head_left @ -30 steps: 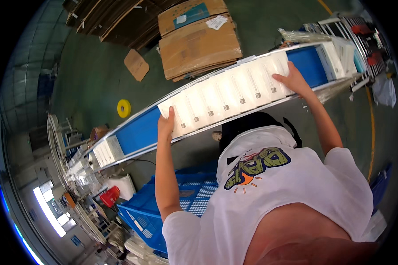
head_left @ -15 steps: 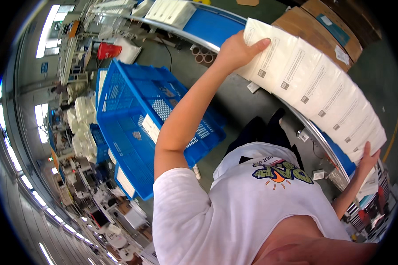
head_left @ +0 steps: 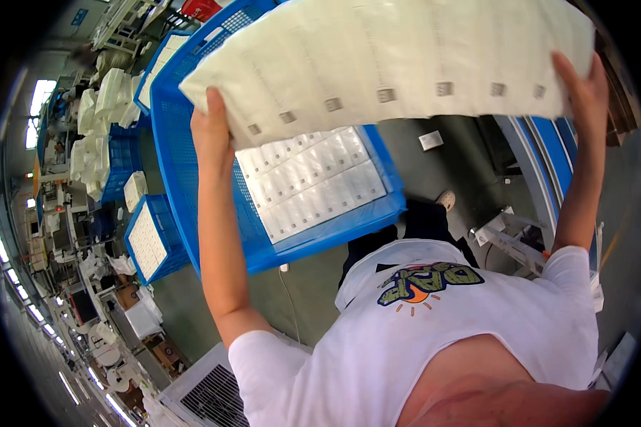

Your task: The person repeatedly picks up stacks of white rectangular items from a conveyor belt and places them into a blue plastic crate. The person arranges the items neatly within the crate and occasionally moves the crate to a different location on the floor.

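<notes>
A long row of white soft packs [head_left: 399,64], each with a small dark printed square, spans the space between my two hands and bows slightly. My left hand [head_left: 214,135] presses its left end, thumb upright on the front. At the other end my right hand [head_left: 584,96] grips with the thumb in front. Under the row stands a large blue plastic crate [head_left: 165,142]. Similar white packs [head_left: 320,188] lie in neat rows inside it, toward its near right side. The held row hides the crate's far part.
A conveyor with a blue belt [head_left: 554,153] runs at the right. On the floor beyond my feet lies a small white box [head_left: 430,140]. More blue crates [head_left: 171,238] with white packs stand at the left. A white slatted unit [head_left: 206,388] is at lower left.
I have turned to the left. Both hands have carried the row of packs from above the conveyor to above the blue crate, and the row is now nearly level.
</notes>
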A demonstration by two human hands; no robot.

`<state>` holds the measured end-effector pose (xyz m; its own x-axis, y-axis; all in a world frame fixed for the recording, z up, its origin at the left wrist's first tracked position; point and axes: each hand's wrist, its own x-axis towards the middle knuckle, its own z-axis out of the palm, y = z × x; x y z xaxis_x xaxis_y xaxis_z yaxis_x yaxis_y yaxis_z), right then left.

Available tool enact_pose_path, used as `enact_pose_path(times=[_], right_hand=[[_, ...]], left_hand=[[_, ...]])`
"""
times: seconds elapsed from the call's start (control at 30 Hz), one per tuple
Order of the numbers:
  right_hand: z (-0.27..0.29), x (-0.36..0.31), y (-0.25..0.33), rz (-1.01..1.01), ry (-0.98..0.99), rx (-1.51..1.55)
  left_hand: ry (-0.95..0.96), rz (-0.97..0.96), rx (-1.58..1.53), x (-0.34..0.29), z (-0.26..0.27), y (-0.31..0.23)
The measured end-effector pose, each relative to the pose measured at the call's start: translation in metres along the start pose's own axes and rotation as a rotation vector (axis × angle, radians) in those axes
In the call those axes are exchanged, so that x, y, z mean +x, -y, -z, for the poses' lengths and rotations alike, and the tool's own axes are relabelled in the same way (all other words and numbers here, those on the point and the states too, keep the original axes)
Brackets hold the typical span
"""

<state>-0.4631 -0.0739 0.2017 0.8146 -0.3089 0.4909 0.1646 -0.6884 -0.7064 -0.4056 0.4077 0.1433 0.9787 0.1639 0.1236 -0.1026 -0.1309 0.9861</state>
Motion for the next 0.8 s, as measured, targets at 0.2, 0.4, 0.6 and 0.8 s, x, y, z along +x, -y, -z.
enact_pose_path(times=[0.2, 0.4, 0.6, 0.8], right_hand=[[-0.147, 0.009, 0.188, 0.026, 0.244, -0.042], [-0.209, 0.064, 0.238, 0.348, 0.324, 0.108], [-0.311, 0.094, 0.266, 0.503, 0.446, 0.025], [-0.468, 0.118, 0.224, 0.532, 0.679, -0.184]], left_hand=[[-0.107, 0.146, -0.184, -0.008, 0.162, 0.064], [-0.098, 0.022, -0.398, 0.056, 0.204, 0.095], [-0.156, 0.063, -0.580, 0.100, 0.228, 0.195], [-0.171, 0.282, -0.665, 0.090, 0.227, 0.332]])
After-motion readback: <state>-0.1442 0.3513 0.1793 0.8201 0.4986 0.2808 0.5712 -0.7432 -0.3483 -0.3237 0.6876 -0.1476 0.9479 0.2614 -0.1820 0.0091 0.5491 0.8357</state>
